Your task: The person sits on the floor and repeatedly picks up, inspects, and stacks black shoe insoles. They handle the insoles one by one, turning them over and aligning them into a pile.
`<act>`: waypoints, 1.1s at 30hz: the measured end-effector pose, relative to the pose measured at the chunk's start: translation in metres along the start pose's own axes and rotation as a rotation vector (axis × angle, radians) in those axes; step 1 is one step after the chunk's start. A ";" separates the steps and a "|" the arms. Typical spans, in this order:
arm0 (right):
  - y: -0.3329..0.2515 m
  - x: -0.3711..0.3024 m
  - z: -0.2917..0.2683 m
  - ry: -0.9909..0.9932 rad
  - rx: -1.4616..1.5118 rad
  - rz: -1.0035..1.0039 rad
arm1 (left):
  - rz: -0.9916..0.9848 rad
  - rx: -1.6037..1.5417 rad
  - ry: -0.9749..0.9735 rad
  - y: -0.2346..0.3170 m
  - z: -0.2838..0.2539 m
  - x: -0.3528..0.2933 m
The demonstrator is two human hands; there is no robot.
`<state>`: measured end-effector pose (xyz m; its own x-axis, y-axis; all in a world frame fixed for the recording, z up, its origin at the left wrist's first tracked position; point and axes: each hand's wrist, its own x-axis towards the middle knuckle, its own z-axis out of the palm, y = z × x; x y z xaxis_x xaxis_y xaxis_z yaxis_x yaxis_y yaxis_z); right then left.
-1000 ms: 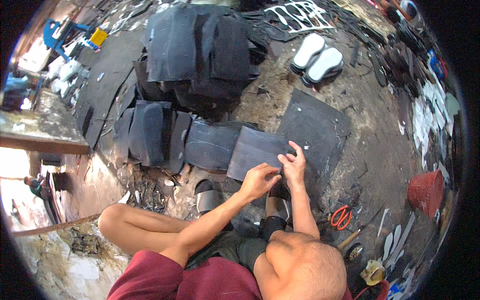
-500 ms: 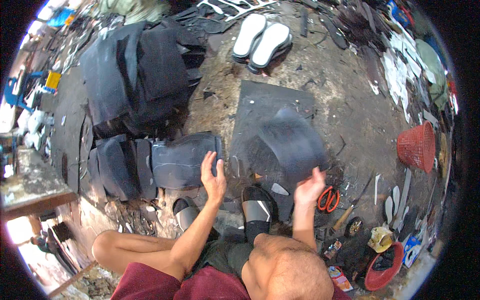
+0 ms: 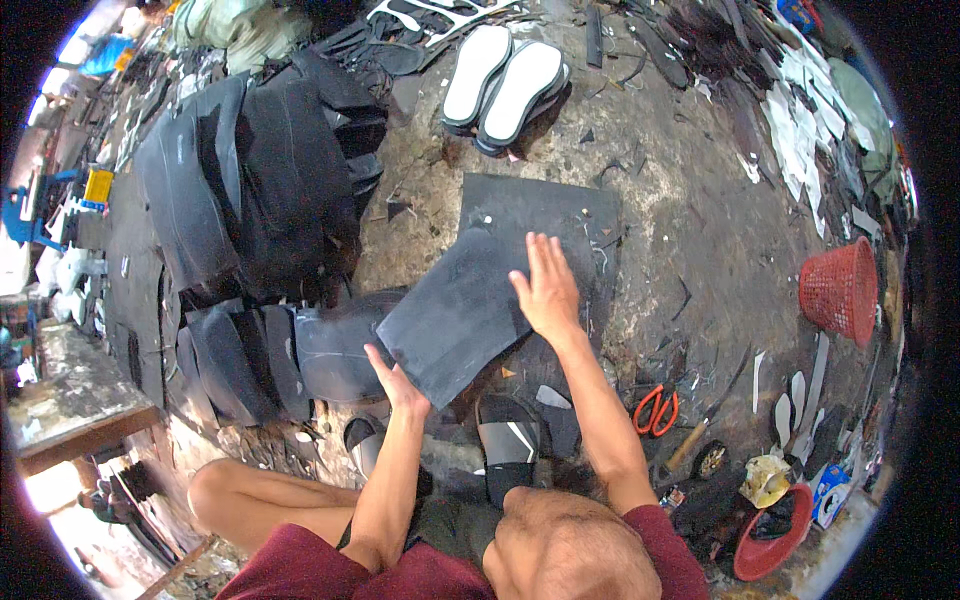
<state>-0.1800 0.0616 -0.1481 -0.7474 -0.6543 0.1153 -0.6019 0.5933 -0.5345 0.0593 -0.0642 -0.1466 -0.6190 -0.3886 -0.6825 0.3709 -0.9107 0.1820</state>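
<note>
A dark grey rubber-like sheet [image 3: 455, 310] lies tilted across the space in front of me, partly over a flat black mat [image 3: 540, 200]. My left hand [image 3: 405, 388] grips its near left corner, thumb along the edge and fingers tucked beneath, partly hidden. Fingers stretched out, my right hand [image 3: 550, 295] is at the sheet's right edge, palm down; whether it presses on the sheet I cannot tell. Left of the sheet is another dark piece with pale curved lines [image 3: 335, 355], partly covered. Two white-topped soles [image 3: 520, 95] rest beyond the mat.
A large pile of black sheets [image 3: 270, 170] stands far left. Orange-handled scissors [image 3: 656, 411], a wooden-handled tool [image 3: 688, 447] and a tape roll [image 3: 710, 457] lie at right. Farther right are a red basket [image 3: 838, 292] and a red bowl [image 3: 745, 560]. Offcuts litter the floor.
The sheet has swung left and turned, from beside my right hand to between both hands. My left hand has taken its corner; my right hand has let go and moved up and left.
</note>
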 end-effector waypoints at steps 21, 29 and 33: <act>0.031 0.229 0.052 0.101 0.954 0.563 | 0.834 1.598 0.161 0.065 0.249 0.305; 0.012 0.270 0.068 0.355 0.951 0.863 | 0.395 1.135 0.011 0.085 0.263 0.339; 0.071 0.232 0.017 0.412 1.004 0.646 | 0.493 1.032 0.085 0.114 0.253 0.336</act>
<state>-0.3910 -0.0561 -0.1733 -0.9655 -0.0768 -0.2487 0.2483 0.0143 -0.9686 -0.2812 -0.3338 -0.1763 -0.5006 -0.7601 -0.4143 -0.2089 -0.3584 0.9099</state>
